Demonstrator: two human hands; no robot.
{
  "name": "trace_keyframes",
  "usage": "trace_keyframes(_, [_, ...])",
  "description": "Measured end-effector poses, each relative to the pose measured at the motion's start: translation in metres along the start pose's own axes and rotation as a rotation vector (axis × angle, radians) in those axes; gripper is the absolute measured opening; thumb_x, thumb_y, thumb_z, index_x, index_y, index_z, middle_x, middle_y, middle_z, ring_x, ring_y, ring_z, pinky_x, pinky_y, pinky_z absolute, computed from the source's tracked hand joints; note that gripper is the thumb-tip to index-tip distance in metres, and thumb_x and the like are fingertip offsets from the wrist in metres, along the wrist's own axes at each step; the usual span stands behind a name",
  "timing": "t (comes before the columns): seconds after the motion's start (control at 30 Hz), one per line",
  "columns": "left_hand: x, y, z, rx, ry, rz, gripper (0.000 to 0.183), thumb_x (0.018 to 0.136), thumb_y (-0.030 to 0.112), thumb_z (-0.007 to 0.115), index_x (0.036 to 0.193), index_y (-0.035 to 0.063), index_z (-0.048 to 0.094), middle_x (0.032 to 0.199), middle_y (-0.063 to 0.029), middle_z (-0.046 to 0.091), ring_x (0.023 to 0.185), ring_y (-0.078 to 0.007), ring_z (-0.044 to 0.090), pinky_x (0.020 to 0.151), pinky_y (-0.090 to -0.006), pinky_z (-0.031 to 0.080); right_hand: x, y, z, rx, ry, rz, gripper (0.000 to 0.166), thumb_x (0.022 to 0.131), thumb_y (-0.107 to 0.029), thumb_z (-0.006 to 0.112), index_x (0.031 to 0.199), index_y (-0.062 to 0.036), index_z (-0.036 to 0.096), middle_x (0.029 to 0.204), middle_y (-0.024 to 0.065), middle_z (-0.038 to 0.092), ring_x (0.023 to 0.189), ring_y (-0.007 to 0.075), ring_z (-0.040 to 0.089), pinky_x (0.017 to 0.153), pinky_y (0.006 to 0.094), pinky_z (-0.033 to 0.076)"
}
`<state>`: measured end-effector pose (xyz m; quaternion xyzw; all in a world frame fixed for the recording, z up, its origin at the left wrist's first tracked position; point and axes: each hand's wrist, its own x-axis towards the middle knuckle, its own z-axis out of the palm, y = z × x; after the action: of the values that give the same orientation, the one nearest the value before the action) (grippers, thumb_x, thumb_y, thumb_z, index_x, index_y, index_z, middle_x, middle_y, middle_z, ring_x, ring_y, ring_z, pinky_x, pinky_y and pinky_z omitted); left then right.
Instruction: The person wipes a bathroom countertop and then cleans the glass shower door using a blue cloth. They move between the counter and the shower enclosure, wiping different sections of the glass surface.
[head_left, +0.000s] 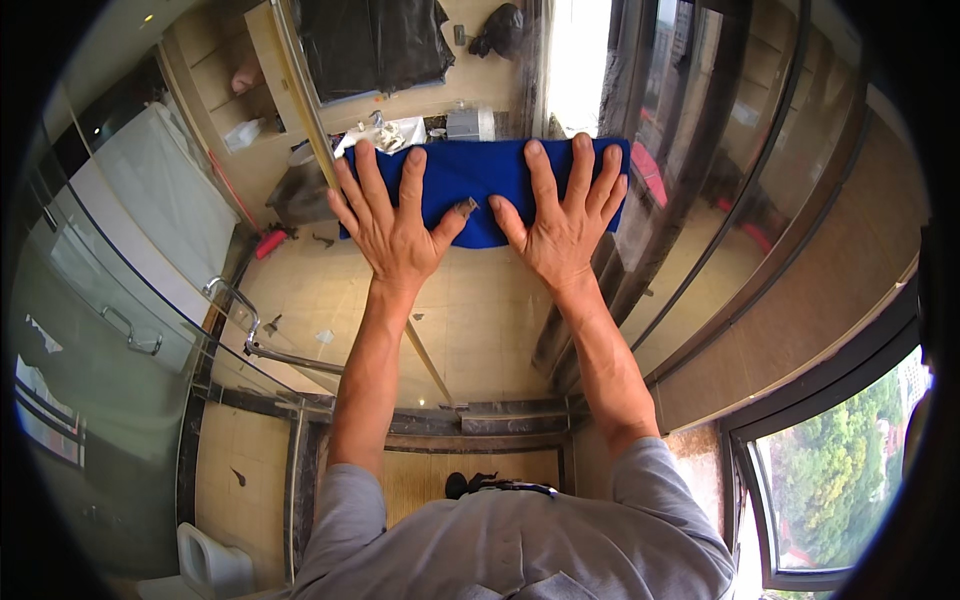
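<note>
A blue cloth (480, 169) is spread wide against an upright clear glass panel in front of me. My left hand (397, 236) presses flat on the cloth's left part, its fingers spread. A frayed brownish scrap or wrapping (466, 206) covers the tip of its thumb. Over the cloth's right part, my right hand (561, 232) lies flat in the same way, with fingers apart. Both palms sit near the lower edge of the cloth, and the thumbs point towards each other without touching. The cloth hides part of the room behind the glass.
A chrome handle (255, 330) juts out at the left, by glass panels. Beyond the glass are a washbasin (401, 135), a grey box (466, 124) and a red broom (270, 244). Scraps lie on the tiled floor (480, 322). A toilet (214, 562) stands lower left; a window (825, 480) is at right.
</note>
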<state>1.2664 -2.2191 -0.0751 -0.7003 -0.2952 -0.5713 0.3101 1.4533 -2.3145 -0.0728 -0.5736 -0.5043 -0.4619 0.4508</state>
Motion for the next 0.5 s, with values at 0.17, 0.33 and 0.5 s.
trace_keyframes(0.17, [0.058,-0.004,-0.01,-0.035,0.066,0.058,0.083,0.093,0.064,0.065,0.16,0.0186,0.044,0.169,-0.0259,0.025,0.154,-0.0527,0.019,0.121,-0.0647,0.015,0.047,-0.004,-0.006,0.029,0.021,-0.004,0.063,0.095,-0.062,0.062,0.15,-0.0315,0.057,0.168,0.0155,0.033,0.157,0.0447,0.018,0.122,0.0604,0.01])
trace_keyframes(0.33, [0.075,-0.002,-0.012,-0.049,0.078,0.058,0.082,0.094,0.063,0.065,0.16,0.02,0.044,0.17,-0.0231,0.025,0.154,-0.0517,0.019,0.121,-0.0638,0.015,0.063,-0.005,-0.007,0.034,0.064,-0.005,0.065,0.093,-0.062,0.065,0.15,-0.033,0.056,0.168,0.0142,0.034,0.157,0.0446,0.018,0.121,0.0612,0.013])
trace_keyframes(0.5, [0.073,-0.004,-0.008,-0.035,0.089,0.033,0.081,0.093,0.069,0.063,0.159,0.0255,0.046,0.17,-0.0229,0.027,0.156,-0.0491,0.021,0.123,-0.0627,0.012,0.063,-0.006,-0.005,0.038,0.085,-0.016,0.064,0.092,-0.06,0.066,0.15,-0.0334,0.057,0.167,0.0149,0.036,0.156,0.0452,0.021,0.12,0.062,0.016])
